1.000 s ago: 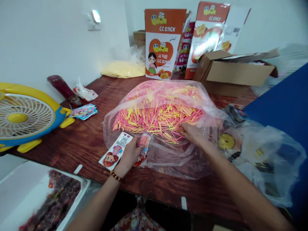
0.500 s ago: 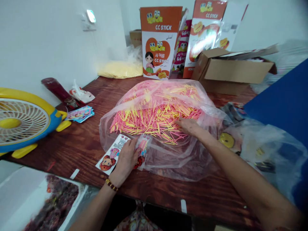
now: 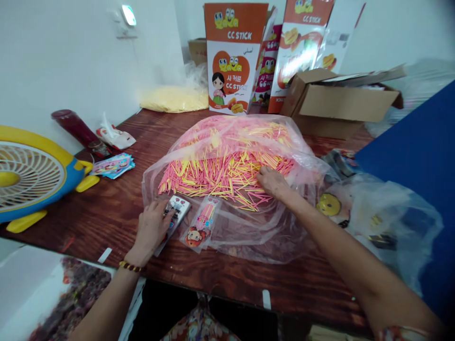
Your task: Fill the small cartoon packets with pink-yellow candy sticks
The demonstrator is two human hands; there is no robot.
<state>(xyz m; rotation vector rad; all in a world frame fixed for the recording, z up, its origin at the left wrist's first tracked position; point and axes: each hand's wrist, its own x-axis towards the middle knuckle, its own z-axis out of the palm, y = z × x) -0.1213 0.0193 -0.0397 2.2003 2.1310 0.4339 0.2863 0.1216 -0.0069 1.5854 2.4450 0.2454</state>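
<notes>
My left hand (image 3: 152,228), with a beaded bracelet at the wrist, rests on a stack of printed plastic packets (image 3: 180,204). Its fingers curl over the stack's left side and hide part of it. Beside the stack lies a single clear packet (image 3: 202,226) with a cartoon face, untouched by either hand; pink and yellow show near its top. My right hand (image 3: 273,182) is at the right front of a heap of thin pink and yellow sticks (image 3: 220,175), its fingers closed among them. The fingertips are partly hidden. A large clear plastic bag (image 3: 256,244) lies under and over the heap.
A yellow and blue fan (image 3: 31,175), a dark red bottle (image 3: 76,129), a tissue pack (image 3: 117,138) and more packets (image 3: 114,165) stand left. Printed cartons (image 3: 231,61) and an open cardboard box (image 3: 348,104) are behind. A plastic bag (image 3: 394,227) lies right.
My left hand has moved left, off the single packet and onto the stack. The single packet now lies uncovered. My right hand stays at the sticks; the whole view has shifted slightly.
</notes>
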